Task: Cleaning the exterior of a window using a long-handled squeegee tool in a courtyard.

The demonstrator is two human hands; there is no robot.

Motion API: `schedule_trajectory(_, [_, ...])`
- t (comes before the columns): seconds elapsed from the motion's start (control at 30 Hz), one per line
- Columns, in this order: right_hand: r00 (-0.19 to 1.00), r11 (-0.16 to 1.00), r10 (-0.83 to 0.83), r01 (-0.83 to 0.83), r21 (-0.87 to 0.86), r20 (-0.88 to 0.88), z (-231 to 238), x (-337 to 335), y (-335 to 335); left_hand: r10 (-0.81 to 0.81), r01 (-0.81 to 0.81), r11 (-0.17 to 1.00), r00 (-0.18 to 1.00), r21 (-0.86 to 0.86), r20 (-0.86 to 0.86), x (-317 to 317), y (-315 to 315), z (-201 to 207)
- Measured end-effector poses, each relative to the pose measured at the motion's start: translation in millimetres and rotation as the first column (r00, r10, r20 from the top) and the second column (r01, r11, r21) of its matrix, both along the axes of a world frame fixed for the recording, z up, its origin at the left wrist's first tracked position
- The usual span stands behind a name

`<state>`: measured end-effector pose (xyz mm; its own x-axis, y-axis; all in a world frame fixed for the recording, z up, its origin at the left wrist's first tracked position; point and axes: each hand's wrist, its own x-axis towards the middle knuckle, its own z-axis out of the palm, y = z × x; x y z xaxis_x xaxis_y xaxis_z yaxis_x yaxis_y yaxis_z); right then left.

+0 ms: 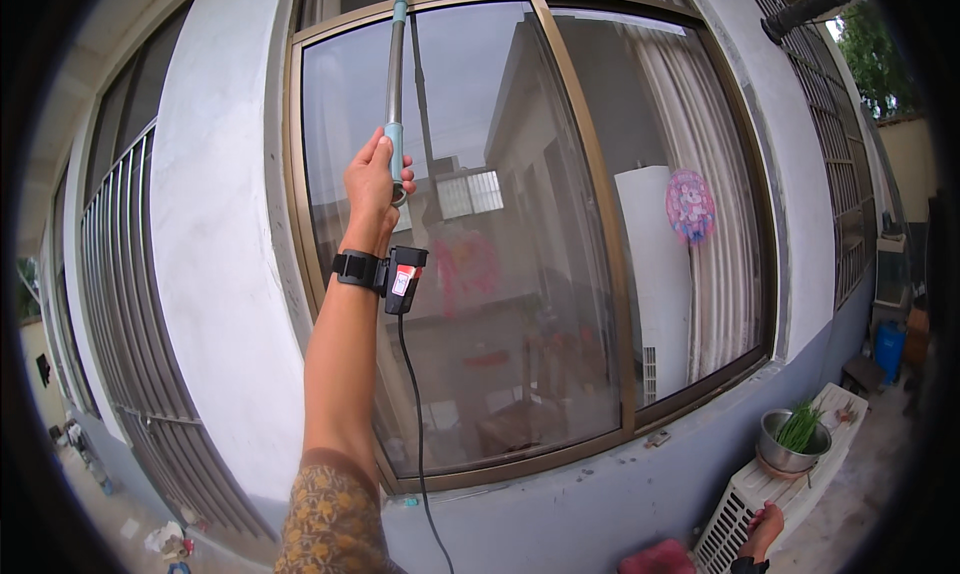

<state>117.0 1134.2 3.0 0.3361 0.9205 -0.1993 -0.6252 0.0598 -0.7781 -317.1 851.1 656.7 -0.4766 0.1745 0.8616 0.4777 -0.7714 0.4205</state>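
White wall (215, 224) flanks a large brown-framed window (545, 234). Before the window's left pane, the left hand's (380, 179) grip is wrapped round the pale-blue handle (394, 146) of a long pole (396, 69), which runs up past the window's top edge. Below the window, toward its right corner, the right hand (765, 529) is near a white slatted unit (722, 529) bearing a metal pot (790, 460) of green plants (798, 427); whether its grip is clenched, I cannot tell.
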Motion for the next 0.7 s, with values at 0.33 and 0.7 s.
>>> schedule_trajectory(0.33, [0.992,0.993,0.111,-0.109,-0.046,0.053,-3.4,24.0,30.3,0.11,-0.09,0.986,0.984,-0.14,0.141,67.1,-44.1,-153.3])
schedule_trajectory(0.7, [0.999,0.998,0.047,-0.047,-0.03,-0.003,-31.2,32.5,60.9,0.148,-0.155,0.98,0.987,-0.125,-0.06,55.2,27.7,-21.2])
